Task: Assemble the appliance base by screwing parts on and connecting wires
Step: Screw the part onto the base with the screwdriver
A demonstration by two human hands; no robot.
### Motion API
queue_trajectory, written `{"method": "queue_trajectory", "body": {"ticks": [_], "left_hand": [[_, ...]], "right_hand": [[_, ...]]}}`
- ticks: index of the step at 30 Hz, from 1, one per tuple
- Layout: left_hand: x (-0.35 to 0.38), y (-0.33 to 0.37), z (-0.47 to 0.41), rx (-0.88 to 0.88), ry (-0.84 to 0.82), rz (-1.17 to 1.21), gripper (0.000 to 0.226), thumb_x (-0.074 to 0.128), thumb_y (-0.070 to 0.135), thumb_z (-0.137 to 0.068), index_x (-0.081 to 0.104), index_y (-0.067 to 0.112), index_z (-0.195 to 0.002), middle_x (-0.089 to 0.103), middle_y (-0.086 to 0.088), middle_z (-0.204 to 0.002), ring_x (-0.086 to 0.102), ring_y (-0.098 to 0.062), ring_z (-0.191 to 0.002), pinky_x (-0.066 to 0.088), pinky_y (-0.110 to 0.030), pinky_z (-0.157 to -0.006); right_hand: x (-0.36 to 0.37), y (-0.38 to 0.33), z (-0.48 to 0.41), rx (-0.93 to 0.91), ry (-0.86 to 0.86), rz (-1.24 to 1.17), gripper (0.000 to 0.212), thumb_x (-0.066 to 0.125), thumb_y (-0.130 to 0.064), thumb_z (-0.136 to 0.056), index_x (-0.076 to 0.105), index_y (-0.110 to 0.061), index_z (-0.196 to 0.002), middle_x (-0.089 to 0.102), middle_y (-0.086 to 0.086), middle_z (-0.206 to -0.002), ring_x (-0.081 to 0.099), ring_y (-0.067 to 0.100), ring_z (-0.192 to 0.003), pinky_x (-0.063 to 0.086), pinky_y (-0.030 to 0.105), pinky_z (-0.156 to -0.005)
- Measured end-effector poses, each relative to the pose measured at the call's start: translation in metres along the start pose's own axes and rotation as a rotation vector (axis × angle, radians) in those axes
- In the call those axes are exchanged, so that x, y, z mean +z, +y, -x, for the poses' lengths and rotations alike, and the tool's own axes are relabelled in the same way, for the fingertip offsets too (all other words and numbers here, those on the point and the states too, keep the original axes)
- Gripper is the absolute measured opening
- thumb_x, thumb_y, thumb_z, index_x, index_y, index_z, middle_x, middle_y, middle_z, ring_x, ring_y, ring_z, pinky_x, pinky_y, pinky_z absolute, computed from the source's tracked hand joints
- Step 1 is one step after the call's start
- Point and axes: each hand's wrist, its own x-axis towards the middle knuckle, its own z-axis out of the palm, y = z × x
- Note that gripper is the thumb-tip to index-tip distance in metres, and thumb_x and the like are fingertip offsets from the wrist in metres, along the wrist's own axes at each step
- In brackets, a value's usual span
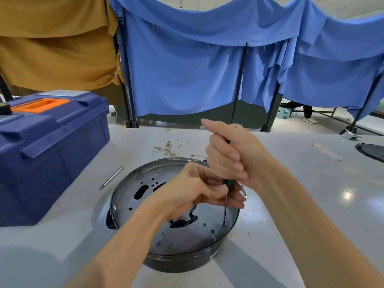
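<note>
- The table (291,183) fills the lower half of the frame. The appliance base (182,242) sits on it at lower centre, a round metal pan lying flat with its perforated floor facing up at you.
- Your right hand (230,154) is above the base's upper-right rim. It is closed in a fist around the top of the screwdriver (226,206), with the forearm entering from the lower right corner.
- Your left hand (193,192) is lower, over the middle of the base. Its thumb and fingers are curled in on either side of the shaft just under the green collar. It looks like a steadying pinch, though the exact contact is partly hidden.
- The screwdriver's long axis runs almost straight up and down in the frame, leaning slightly to the right at the top. Its tip meets the screw (224,224) near the base's right wall.
- The relation that matters is that the screw lies directly below your right fist, in line with the shaft. By my reading, you turn with the right hand while pressing straight down that line. A tilt could let the tip slip out of the head.
- The left hand is nearer the screw, so it is better placed to guide the shaft.
</note>
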Motion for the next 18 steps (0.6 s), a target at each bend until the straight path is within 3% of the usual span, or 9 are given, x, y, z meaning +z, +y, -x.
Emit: {"method": "queue_trajectory", "body": {"ticks": [2, 6, 7, 9, 12, 14, 16, 18], "left_hand": [[-0.002, -0.001, 0.001, 0.002, 0.005, 0.017, 0.027, 0.061, -0.009, -0.083, 0.078, 0.01, -0.093, 0.075, -0.016, -0.093, 0.071, -0.037, -0.094, 0.056, -0.038, -0.086], [0.004, 0.001, -0.005, 0.002, 0.01, -0.054, 0.023, 0.068, -0.001, -0.077, 0.08, 0.016, -0.089, 0.076, -0.008, -0.09, 0.073, -0.026, -0.086, 0.057, -0.028, -0.079], [0.006, 0.001, -0.005, -0.001, -0.004, -0.073, 0.022, 0.068, 0.001, -0.077, 0.08, 0.016, -0.088, 0.076, -0.006, -0.088, 0.073, -0.023, -0.083, 0.057, -0.027, -0.078], [0.005, 0.001, -0.004, -0.012, 0.001, -0.051, 0.018, 0.067, 0.0, -0.079, 0.079, 0.01, -0.088, 0.076, -0.011, -0.087, 0.073, -0.027, -0.083, 0.057, -0.03, -0.08], [0.001, 0.002, -0.001, -0.019, 0.021, 0.02, 0.015, 0.067, 0.001, -0.08, 0.075, -0.001, -0.092, 0.073, -0.021, -0.09, 0.071, -0.037, -0.089, 0.056, -0.039, -0.085], [0.001, 0.001, -0.001, -0.029, -0.012, 0.022, 0.016, 0.068, 0.003, -0.079, 0.075, 0.0, -0.093, 0.073, -0.02, -0.091, 0.071, -0.037, -0.089, 0.056, -0.039, -0.085], [0.0, 0.001, 0.0, -0.033, -0.031, 0.012, 0.017, 0.069, 0.0, -0.078, 0.075, 0.0, -0.094, 0.073, -0.019, -0.093, 0.071, -0.036, -0.09, 0.056, -0.037, -0.085], [-0.002, 0.001, 0.002, -0.042, 0.003, 0.016, 0.02, 0.068, -0.005, -0.077, 0.075, 0.0, -0.095, 0.073, -0.02, -0.095, 0.071, -0.037, -0.092, 0.056, -0.038, -0.085]], "right_hand": [[0.006, 0.01, 0.001, -0.112, 0.134, -0.01, 0.07, 0.045, -0.028, -0.102, 0.038, -0.013, -0.034, 0.026, 0.002, -0.029, 0.017, 0.013, -0.023, 0.018, 0.011, -0.033], [0.019, 0.028, 0.002, -0.416, 0.734, 0.287, 0.077, 0.033, -0.027, -0.106, 0.04, -0.019, -0.03, 0.034, -0.003, -0.029, 0.03, 0.011, -0.025, 0.025, 0.017, -0.035], [0.021, 0.029, 0.003, -0.44, 0.789, 0.31, 0.077, 0.032, -0.027, -0.106, 0.041, -0.019, -0.03, 0.035, -0.003, -0.03, 0.032, 0.011, -0.026, 0.027, 0.018, -0.036], [0.017, 0.023, 0.003, -0.352, 0.655, 0.219, 0.072, 0.037, -0.027, -0.105, 0.043, -0.017, -0.033, 0.037, 0.002, -0.032, 0.032, 0.014, -0.027, 0.027, 0.02, -0.036], [-0.001, -0.003, 0.0, 0.0, 0.143, 0.107, 0.067, 0.043, -0.037, -0.1, 0.049, -0.009, -0.04, 0.043, 0.01, -0.039, 0.037, 0.022, -0.033, 0.035, 0.026, -0.041], [-0.006, -0.006, -0.002, 0.041, -0.028, 0.059, 0.067, 0.043, -0.035, -0.099, 0.045, -0.008, -0.038, 0.038, 0.009, -0.035, 0.032, 0.021, -0.029, 0.032, 0.024, -0.037], [0.001, 0.003, -0.002, -0.009, -0.016, -0.03, 0.068, 0.043, -0.028, -0.102, 0.039, -0.011, -0.036, 0.029, 0.004, -0.031, 0.02, 0.014, -0.024, 0.02, 0.016, -0.031], [0.011, 0.016, -0.004, -0.144, 0.172, 0.023, 0.07, 0.04, -0.026, -0.104, 0.039, -0.014, -0.035, 0.027, 0.0, -0.031, 0.02, 0.011, -0.025, 0.018, 0.013, -0.032]]}}
